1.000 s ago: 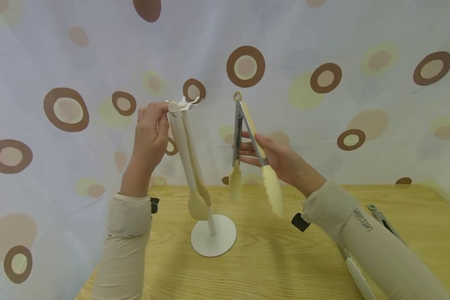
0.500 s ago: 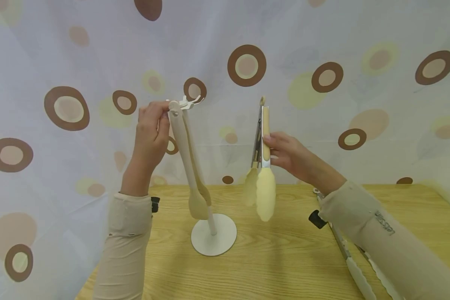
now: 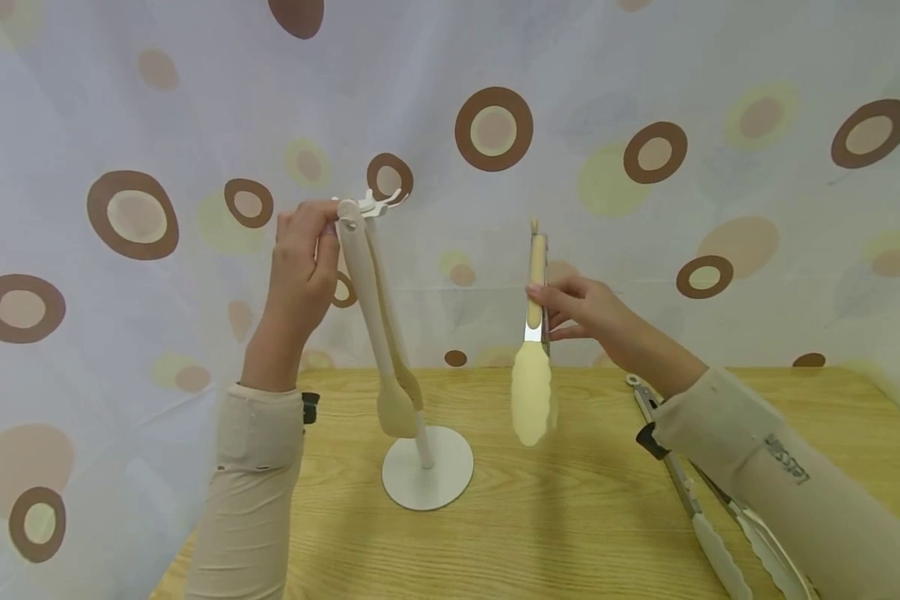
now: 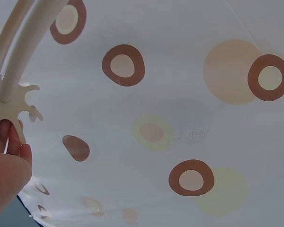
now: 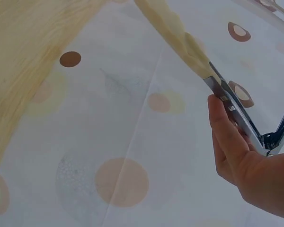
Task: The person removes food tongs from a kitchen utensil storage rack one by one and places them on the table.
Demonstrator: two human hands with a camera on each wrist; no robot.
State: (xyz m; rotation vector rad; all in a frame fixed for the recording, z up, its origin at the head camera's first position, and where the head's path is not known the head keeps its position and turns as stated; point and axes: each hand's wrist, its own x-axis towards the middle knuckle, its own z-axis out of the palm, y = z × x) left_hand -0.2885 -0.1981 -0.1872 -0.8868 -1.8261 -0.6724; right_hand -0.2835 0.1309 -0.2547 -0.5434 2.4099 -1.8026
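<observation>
My left hand (image 3: 303, 271) pinches the hooked top of a white utensil stand (image 3: 401, 483); in the left wrist view, its fingers curl at the prongs of the hook ring (image 4: 9, 106). A pale beige utensil with a rounded head (image 3: 394, 408) hangs from the stand, and a second beige utensil (image 3: 409, 385) hangs partly behind it. Right of the stand, my right hand (image 3: 592, 317) grips a pair of tongs (image 3: 531, 396) with pale yellow scalloped heads and metal arms. The tongs point down, raised above the table, with one arm mostly hidden behind the other in the head view.
Another pair of tongs (image 3: 708, 546), with grey metal arms and whitish heads, lies spread on the wooden table (image 3: 495, 542) at the right, partly under my right sleeve (image 3: 787, 475). A patterned white curtain (image 3: 555, 58) closes off the back and left.
The right hand has moved rightward and slightly down with the yellow tongs, turning them so their spread arms now overlap from the head view. The left hand stays at the stand's top.
</observation>
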